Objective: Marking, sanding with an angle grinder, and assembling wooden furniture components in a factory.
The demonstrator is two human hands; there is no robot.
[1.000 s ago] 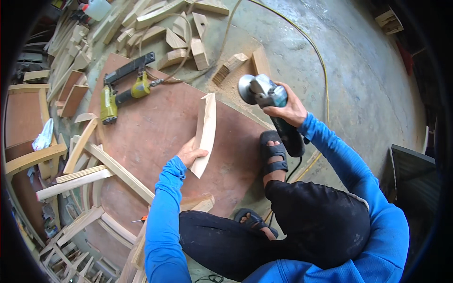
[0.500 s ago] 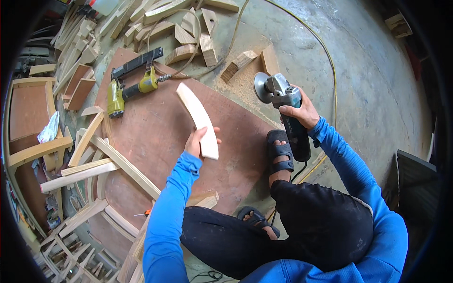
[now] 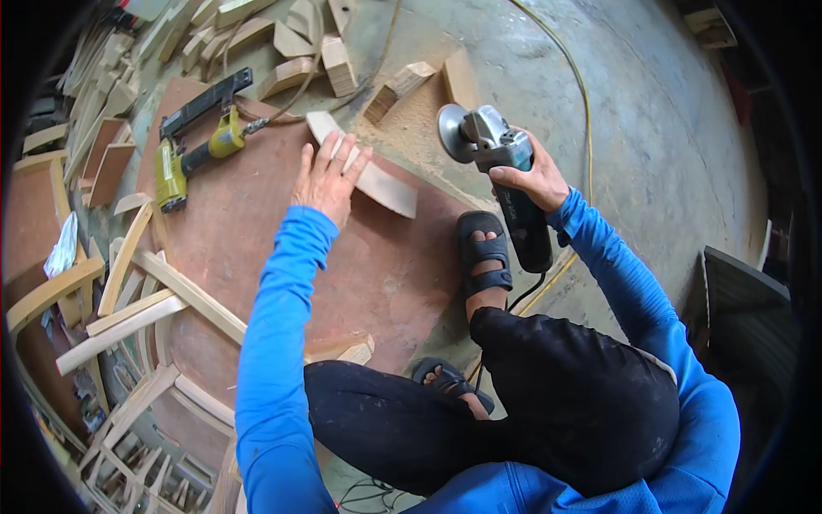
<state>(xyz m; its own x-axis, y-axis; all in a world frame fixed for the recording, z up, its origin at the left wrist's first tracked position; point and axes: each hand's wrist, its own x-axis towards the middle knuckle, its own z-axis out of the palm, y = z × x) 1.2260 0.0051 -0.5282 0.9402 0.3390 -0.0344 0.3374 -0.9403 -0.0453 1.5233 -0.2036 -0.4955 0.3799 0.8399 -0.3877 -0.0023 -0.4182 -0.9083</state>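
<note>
My left hand (image 3: 328,176) lies flat, fingers spread, on a curved pale wooden piece (image 3: 377,177) that rests on a reddish-brown plywood board (image 3: 257,231). My right hand (image 3: 535,176) grips the dark body of an angle grinder (image 3: 492,163), its disc held up and facing left, a short way right of the wooden piece. A black cable runs from the grinder down past my sandalled foot (image 3: 482,257).
A yellow-green nail gun (image 3: 201,133) lies on the board's far left. Wooden offcuts (image 3: 330,60) pile up beyond the board. Curved wooden frames and slats (image 3: 128,300) lie at the left. A yellow cable (image 3: 586,128) crosses the concrete floor at right.
My left hand turned the wooden piece from upright to flat on the board and slid it away from me. The grinder stayed raised at the right.
</note>
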